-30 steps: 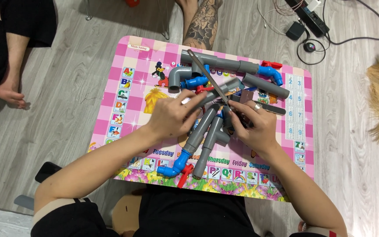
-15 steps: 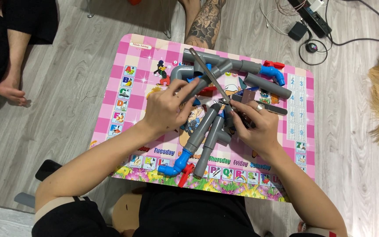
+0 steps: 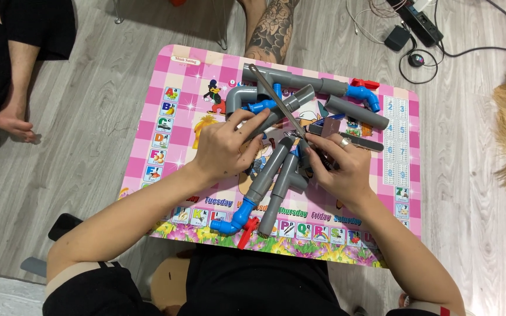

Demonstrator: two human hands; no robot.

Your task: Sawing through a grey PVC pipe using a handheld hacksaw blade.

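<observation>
While a blue elbow fitting with a red valve handle sits at the pink worktop near edge, the left hand has its grip closed around a grey pipe. The right hand clamps a hacksaw (blade crossing that pipe). Farther off lies a long grey pipe run, blue elbow at its end.

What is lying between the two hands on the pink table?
In the head view, two grey pipes lie side by side between the left hand and the right hand, slanting down toward a blue elbow near the pink table edge.
</observation>
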